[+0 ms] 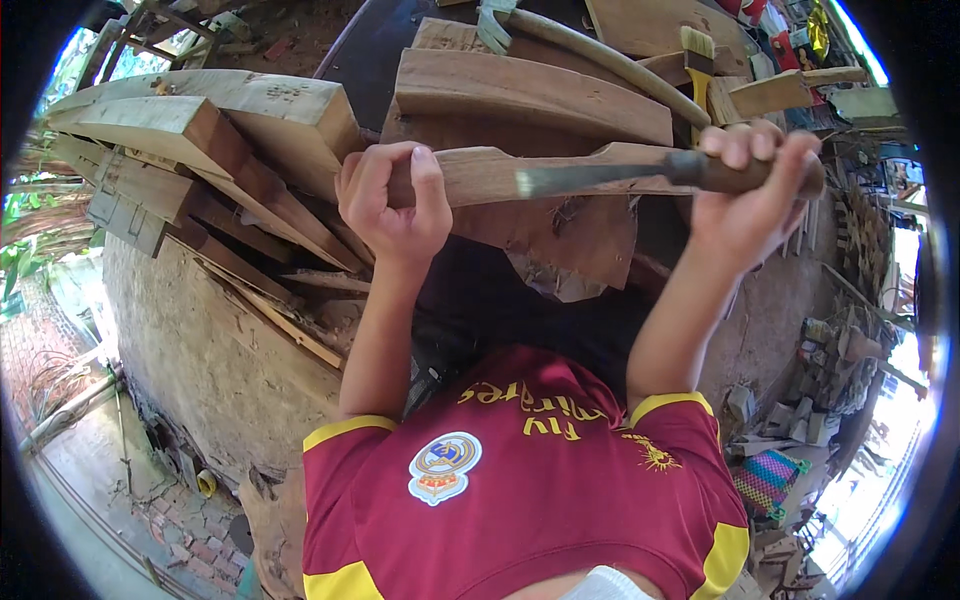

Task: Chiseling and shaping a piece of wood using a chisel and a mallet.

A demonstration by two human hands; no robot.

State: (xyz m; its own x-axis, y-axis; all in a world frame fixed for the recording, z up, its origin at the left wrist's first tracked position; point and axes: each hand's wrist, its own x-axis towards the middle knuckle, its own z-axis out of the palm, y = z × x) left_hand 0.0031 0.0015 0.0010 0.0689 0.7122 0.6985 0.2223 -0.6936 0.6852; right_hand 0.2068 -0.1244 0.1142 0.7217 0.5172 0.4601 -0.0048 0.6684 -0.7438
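Maroon shirt is lying nearest; left hand is gripping wooden piece, right hand chisel; blade is pointing leftward along piece, maybe touching.

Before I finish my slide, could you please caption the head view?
Left hand grips a shaped wooden piece while right hand holds a wood-handled chisel along it.

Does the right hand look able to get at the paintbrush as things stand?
Probably not quite yet: the right hand is closed around the handle of a chisel-like tool. Otherwise, the paintbrush appears close by, with nothing visibly covering its yellow part.
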